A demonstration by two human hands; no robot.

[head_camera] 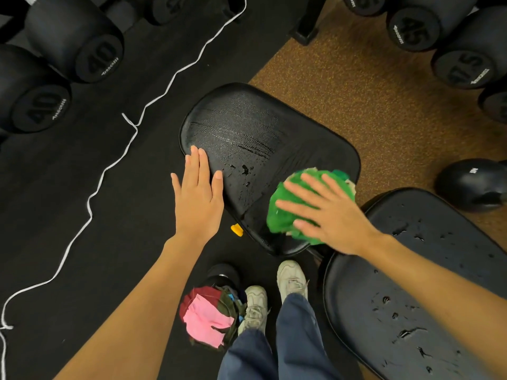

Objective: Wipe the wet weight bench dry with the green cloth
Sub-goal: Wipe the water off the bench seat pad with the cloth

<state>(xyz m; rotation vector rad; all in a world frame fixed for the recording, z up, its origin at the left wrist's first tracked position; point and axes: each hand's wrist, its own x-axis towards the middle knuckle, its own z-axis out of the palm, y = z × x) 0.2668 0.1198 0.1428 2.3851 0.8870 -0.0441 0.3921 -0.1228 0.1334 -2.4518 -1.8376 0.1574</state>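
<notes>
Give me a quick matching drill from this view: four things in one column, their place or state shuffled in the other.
Things:
1. green cloth
2. left hand
3. pile of coloured rags
4. yellow knob

Places or states:
A. on the floor beside the shoes
B. flat on the left edge of the seat pad
C. pressed onto the seat pad under the right hand
D. sticking out below the seat pad's near edge

Pairs: 1-C, 2-B, 3-A, 4-D

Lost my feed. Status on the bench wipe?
Right hand flat on green cloth, seat pad near end. Left hand flat on pad edge. Droplets remain mid-seat; back pad wet. Nothing blocking.
</notes>
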